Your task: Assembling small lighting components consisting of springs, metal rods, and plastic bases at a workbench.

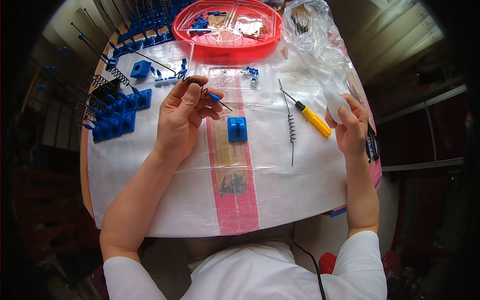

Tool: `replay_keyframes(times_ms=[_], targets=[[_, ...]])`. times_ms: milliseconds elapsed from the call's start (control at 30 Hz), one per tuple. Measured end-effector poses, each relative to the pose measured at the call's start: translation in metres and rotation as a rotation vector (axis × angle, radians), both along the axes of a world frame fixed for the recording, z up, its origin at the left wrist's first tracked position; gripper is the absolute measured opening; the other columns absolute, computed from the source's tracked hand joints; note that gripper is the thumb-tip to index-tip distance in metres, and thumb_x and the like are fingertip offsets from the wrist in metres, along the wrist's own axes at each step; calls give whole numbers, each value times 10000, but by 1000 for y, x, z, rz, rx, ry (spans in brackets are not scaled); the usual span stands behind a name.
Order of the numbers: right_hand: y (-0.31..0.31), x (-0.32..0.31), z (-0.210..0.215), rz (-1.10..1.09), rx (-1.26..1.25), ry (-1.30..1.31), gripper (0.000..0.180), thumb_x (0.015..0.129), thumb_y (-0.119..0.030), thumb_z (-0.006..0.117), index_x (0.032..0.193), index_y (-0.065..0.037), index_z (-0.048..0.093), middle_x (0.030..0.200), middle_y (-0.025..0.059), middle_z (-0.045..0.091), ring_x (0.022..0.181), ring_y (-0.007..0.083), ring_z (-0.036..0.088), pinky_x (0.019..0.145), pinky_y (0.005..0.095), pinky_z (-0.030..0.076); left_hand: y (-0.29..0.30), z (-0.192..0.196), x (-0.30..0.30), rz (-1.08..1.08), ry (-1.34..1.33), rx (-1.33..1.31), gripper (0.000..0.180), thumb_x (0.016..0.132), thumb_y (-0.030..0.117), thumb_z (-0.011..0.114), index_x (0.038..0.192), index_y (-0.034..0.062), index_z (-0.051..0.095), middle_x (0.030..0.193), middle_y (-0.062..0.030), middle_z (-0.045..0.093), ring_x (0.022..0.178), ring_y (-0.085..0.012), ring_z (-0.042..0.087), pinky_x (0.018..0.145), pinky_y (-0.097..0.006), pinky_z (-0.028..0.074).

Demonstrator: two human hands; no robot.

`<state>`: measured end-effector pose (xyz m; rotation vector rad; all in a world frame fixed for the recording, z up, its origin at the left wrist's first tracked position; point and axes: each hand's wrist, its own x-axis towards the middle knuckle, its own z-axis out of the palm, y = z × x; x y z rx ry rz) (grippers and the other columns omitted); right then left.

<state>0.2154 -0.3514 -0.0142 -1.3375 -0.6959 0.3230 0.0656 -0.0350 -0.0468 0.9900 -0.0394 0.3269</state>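
Fingers of the left hand (181, 112) pinch a black spring (182, 77), its straight end jutting past a blue sleeve (214, 97); those of the right hand (351, 125) are wrapped around a white bottle (333, 104). Beneath both spreads the tabletop (290, 200), covered in white sheeting with a pink-edged stripe. At its far side sits a red tub (227, 52), with a crumpled clear bag (314, 47) just to the right. Blue bases (114, 126) bearing upright springs line the left edge. Nearer the middle lies a clear tray (266, 92). Between the hands rest a yellow screwdriver (315, 121), a second spring (291, 129) beside it, and, below the held spring's tip, a blue block (237, 129). Tiny blue and white pieces (254, 78) are scattered in the tray.
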Motion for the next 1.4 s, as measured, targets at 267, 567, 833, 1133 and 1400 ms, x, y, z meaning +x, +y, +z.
replay_keyframes(times_ms=[267, 567, 833, 1133, 1400], targets=[[11, 10, -5, -115, 47, 59, 248, 944, -183, 622, 1085, 21, 632, 878, 33, 628, 718, 96, 538, 681, 265, 430, -12, 5, -4, 100, -112, 200, 271, 1006, 245, 554, 1176, 38, 593, 987, -135, 695, 853, -186, 680, 761, -316, 560], [14, 15, 3, -232, -134, -86, 208, 914, -120, 683, 1072, 7, 638, 959, 50, 688, 874, 113, 636, 776, 257, 490, -18, 24, -3, 171, -192, 447, 229, 1001, 188, 564, 1168, 36, 610, 973, -110, 693, 839, -149, 657, 762, -285, 540], [31, 29, 13, -240, -397, -263, 222, 882, -110, 701, 1041, 30, 634, 940, 78, 703, 884, 132, 650, 808, 285, 506, -24, 50, -5, 219, -93, 533, 211, 1002, 190, 570, 1142, 42, 626, 905, -76, 696, 805, -104, 631, 730, -252, 514], [69, 43, -1, -462, -687, -439, 276, 814, -230, 746, 947, -8, 652, 819, 119, 684, 754, 237, 659, 719, 348, 511, -27, 43, 8, 239, -276, 703, 210, 1021, 191, 525, 1139, 23, 568, 974, -101, 647, 868, -150, 609, 784, -291, 503], [77, 50, -21, -452, -676, -529, 270, 808, -232, 745, 940, -11, 662, 830, 134, 699, 771, 270, 682, 732, 368, 528, -33, 17, 9, 218, -349, 694, 177, 1030, 175, 502, 1109, 22, 541, 985, -91, 618, 895, -155, 585, 837, -304, 468]])
